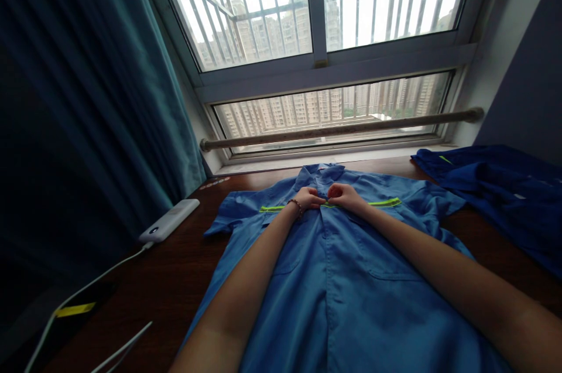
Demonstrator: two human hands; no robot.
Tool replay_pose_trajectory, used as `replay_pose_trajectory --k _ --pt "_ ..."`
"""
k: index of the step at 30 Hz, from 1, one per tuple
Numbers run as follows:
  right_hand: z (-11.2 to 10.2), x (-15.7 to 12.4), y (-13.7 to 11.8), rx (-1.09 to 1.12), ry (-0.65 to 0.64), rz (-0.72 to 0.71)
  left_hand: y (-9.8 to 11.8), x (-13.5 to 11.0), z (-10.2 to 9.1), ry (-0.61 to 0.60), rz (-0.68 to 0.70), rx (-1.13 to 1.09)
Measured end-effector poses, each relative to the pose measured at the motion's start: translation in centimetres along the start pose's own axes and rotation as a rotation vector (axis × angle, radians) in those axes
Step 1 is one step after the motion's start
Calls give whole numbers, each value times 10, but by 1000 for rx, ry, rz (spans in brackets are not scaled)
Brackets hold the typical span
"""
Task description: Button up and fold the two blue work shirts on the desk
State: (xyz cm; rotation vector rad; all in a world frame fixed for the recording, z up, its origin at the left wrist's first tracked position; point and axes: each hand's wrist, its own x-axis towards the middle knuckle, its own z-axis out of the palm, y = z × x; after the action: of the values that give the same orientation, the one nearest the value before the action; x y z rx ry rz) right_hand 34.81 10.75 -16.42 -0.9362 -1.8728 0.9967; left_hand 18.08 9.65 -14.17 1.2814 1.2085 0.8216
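Observation:
A blue short-sleeved work shirt (333,279) with a yellow-green reflective stripe lies flat, front up, on a dark wooden table (171,279), collar toward the window. My left hand (308,198) and my right hand (345,194) meet at the shirt's front placket just below the collar. Both have their fingers curled in a pinch on the fabric at the stripe. A beaded bracelet sits on my left wrist. What the fingertips grip exactly is hidden.
A white power bank (169,219) with a white cable lies on the table at the left. A dark phone with a yellow label (74,310) rests near the left edge. More blue clothing (492,180) is piled at the right. Teal curtain hangs left; a barred window is ahead.

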Motion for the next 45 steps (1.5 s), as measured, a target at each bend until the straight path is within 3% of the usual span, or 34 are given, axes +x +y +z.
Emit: replay_pose_trajectory --k 17,37,45 --pt "5 -3 -5 -180 110 -56 -3 11 10 179 -42 120" --pt "6 6 7 -320 74 125 0 6 13 97 131 218" --pt "6 1 -3 -411 88 128 -3 6 8 56 79 127"
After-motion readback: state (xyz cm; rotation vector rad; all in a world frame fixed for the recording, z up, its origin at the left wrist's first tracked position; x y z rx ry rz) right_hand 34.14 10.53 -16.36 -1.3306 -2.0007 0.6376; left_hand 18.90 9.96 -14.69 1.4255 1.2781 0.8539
